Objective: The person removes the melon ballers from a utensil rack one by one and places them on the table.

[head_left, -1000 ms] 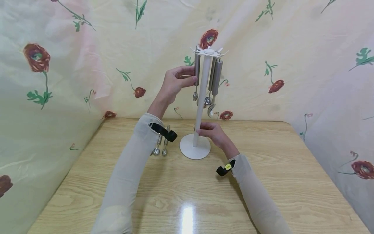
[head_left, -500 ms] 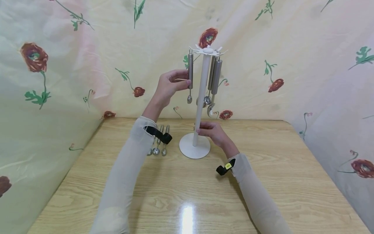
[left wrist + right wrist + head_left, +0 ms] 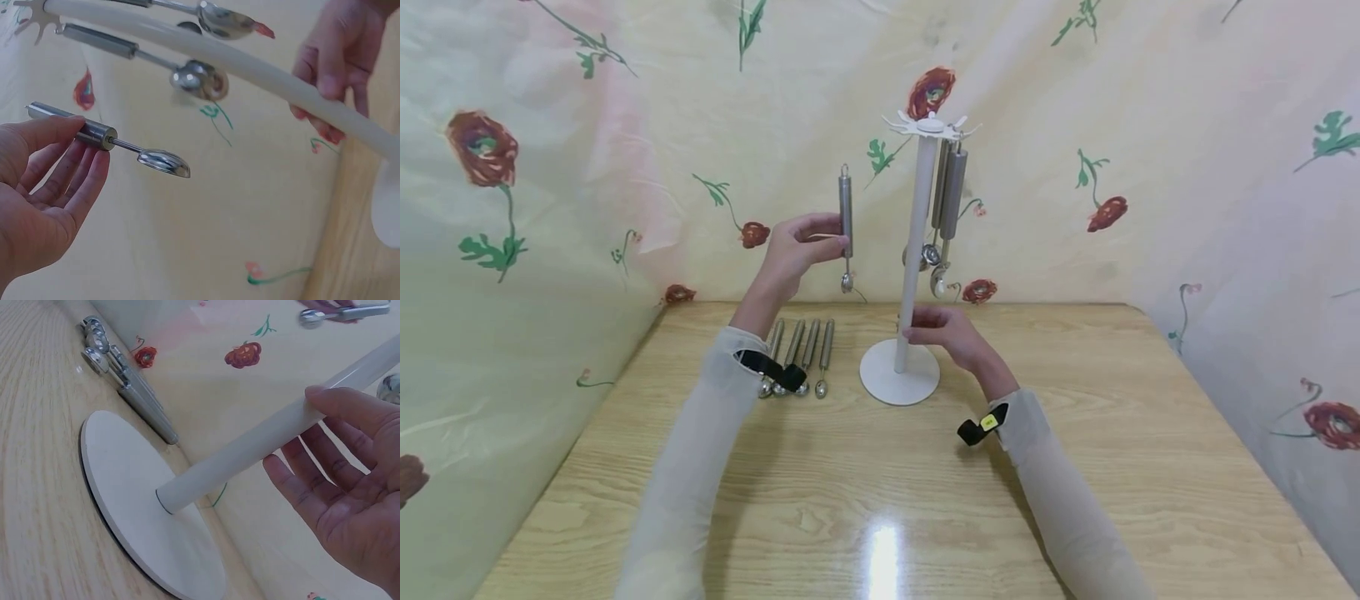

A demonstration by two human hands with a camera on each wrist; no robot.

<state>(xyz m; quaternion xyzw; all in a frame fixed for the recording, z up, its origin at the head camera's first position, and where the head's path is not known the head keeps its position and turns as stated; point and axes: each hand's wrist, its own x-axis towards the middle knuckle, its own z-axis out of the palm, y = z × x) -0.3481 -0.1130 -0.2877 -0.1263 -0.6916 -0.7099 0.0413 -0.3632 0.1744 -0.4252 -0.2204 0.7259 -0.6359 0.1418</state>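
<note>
Beige sleeves (image 3: 681,467) reach forward over a light wood-grain tabletop (image 3: 865,492), each with a black strap (image 3: 771,369) at the wrist. Beyond the left strap, which partly covers them, four silvery metal utensils with cylindrical handles (image 3: 826,346) lie side by side, small heads toward the viewer. Just right of this row rests the round white base (image 3: 880,385) of a tall stand. Above it the right hand (image 3: 951,337) has its grip closed around the slim white pole (image 3: 913,250), thumb in front and fingers behind. Higher up, the left hand (image 3: 793,254) keeps its grip pinched on a silvery metal utensil with a small bowl (image 3: 846,208), upright in the air left of the pole and apart from it, loop on top, bowl downward. From the white hooked crown (image 3: 930,125), grey-handled metal utensils (image 3: 953,196) hang overlapping, their number unclear. Farthest back is pale cloth with red flowers (image 3: 1037,108).
</note>
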